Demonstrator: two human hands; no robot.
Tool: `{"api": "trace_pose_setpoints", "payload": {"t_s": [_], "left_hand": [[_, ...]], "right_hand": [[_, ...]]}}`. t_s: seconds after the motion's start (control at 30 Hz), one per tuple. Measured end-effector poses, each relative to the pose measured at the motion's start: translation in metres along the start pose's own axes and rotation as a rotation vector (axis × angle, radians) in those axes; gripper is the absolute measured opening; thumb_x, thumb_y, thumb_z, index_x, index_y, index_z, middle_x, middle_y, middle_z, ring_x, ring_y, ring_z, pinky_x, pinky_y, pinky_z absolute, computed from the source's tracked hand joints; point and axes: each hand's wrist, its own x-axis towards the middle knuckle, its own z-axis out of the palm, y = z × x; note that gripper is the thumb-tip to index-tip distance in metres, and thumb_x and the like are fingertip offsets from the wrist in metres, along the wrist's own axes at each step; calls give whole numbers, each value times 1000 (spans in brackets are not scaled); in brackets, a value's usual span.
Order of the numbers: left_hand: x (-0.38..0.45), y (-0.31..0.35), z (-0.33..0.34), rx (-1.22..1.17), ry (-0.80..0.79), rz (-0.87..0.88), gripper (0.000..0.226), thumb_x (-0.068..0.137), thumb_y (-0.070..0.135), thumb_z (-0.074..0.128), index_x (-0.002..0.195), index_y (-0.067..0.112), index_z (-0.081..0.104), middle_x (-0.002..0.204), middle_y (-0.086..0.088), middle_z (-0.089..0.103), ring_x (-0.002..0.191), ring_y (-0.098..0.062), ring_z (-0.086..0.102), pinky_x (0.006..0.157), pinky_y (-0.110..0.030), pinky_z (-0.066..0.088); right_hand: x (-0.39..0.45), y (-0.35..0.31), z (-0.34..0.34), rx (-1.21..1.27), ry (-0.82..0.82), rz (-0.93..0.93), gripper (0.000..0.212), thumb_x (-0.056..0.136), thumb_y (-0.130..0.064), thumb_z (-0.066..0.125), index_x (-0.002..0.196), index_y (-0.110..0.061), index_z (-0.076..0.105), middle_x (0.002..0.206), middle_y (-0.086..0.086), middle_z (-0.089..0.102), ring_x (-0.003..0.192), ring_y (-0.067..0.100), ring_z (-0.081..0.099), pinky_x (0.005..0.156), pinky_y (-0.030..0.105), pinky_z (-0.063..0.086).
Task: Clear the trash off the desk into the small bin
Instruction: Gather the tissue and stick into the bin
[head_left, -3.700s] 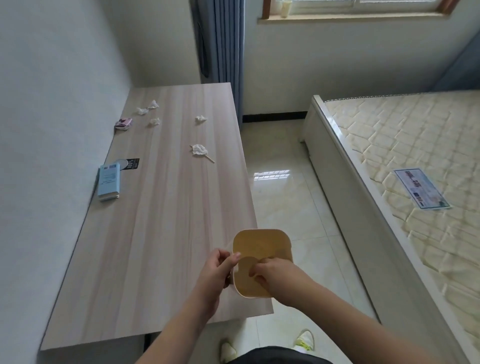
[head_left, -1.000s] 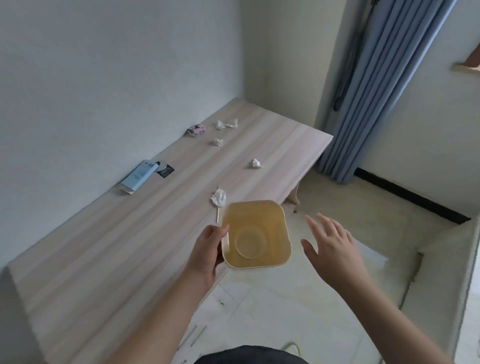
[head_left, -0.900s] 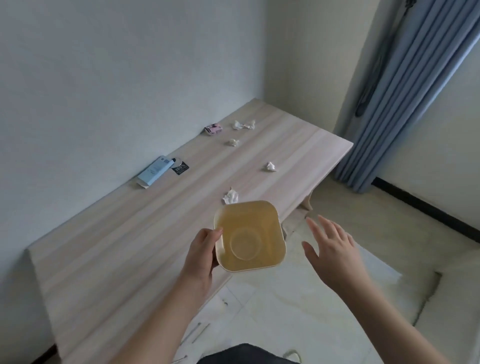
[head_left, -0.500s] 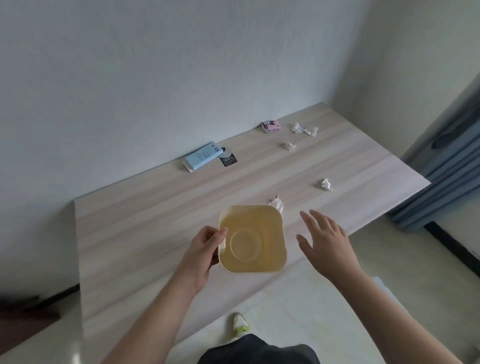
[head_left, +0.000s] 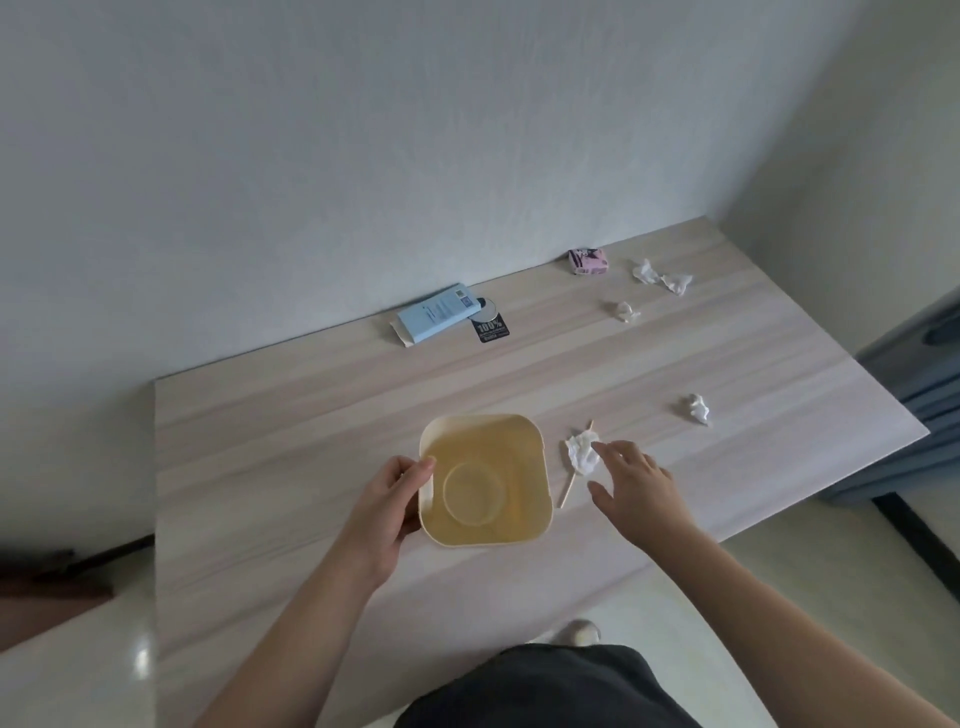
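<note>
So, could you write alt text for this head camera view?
A person's left hand grips a small yellow bin above a wooden desk while the open right hand reaches a crumpled tissue beside it.

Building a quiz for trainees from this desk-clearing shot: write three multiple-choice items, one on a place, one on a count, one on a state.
1. Where does the wooden stick lie?
A. right of the bin
B. inside the bin
C. on the blue box

2. How many crumpled tissues are on the desk?
A. two
B. five
C. eight

3. What does the left hand do?
A. hangs idle
B. grips the bin rim
C. presses the wall

A: the stick lies beside the bin.
B: five white wads show.
B: fingers curl over the rim.
</note>
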Motion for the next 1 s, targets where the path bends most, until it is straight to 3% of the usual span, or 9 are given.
{"api": "trace_pose_setpoints", "payload": {"t_s": [0.2, 0.33, 0.47, 0.67, 0.8, 1.0], "left_hand": [[2, 1, 12, -47, 88, 42, 18, 95, 22, 56, 83, 10, 47, 51, 6, 48, 46, -9, 51, 46, -21, 43], [-3, -1, 23, -82, 183, 53, 20, 94, 27, 58, 86, 11, 49, 59, 2, 54, 54, -12, 55, 53, -23, 47], [-4, -4, 35, -116, 284, 20, 21, 92, 29, 61, 84, 13, 49, 67, -3, 55, 62, -17, 54, 58, -28, 45], [-3, -6, 54, -138, 362, 18, 16, 94, 25, 57, 86, 14, 49, 70, -3, 54, 65, -19, 54, 58, -29, 45], [-1, -7, 62, -124, 364, 27, 17, 94, 25, 57, 84, 15, 48, 67, -2, 48, 60, -17, 49, 56, -28, 41], [1, -8, 66, -121, 342, 57, 30, 79, 37, 66, 87, 14, 50, 66, -2, 47, 64, -20, 48, 60, -31, 42]], "right_hand": [[52, 5, 15, -13, -80, -50, 50, 92, -35, 48, 140, -28, 36, 140, 3, 40, 120, 28, 48, 96, 40, 39], [78, 16, 31, -117, -172, -91, 47, 92, -34, 47, 137, -29, 35, 142, 4, 35, 119, 29, 47, 93, 39, 41], [91, 30, 45, -186, -235, -131, 44, 91, -27, 49, 134, -25, 40, 135, 5, 43, 113, 28, 50, 90, 39, 44], [100, 51, 57, -125, -214, -160, 24, 91, -15, 51, 114, -18, 56, 122, 9, 53, 103, 31, 57, 82, 36, 46], [102, 61, 46, -81, -215, -134, 21, 91, -12, 47, 106, -19, 60, 110, 5, 61, 98, 31, 61, 77, 32, 44], [97, 67, 16, 155, -58, -173, 10, 89, -18, 57, 98, -21, 61, 90, -4, 59, 83, 25, 63, 65, 30, 45]]}}
